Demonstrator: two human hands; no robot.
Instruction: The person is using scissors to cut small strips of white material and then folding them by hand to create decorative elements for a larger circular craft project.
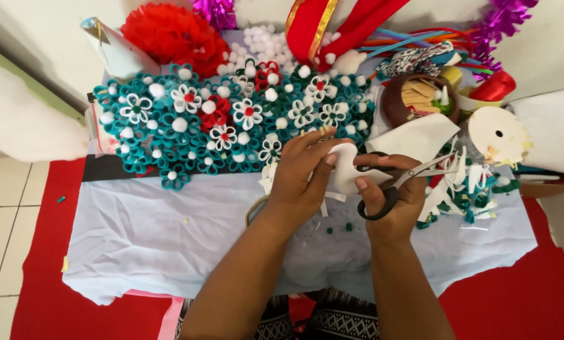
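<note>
My left hand pinches a small white felt piece over a pale cloth. My right hand grips black-handled scissors, their blades pointing right, next to the felt. Just behind my hands lies a large mat of teal, white and red felt flowers with white pompoms.
A pale cloth covers the low table on a red mat. A larger white felt sheet, a brown bowl of scraps, a round wooden disc, felt offcuts, red paper pompom and ribbons lie behind.
</note>
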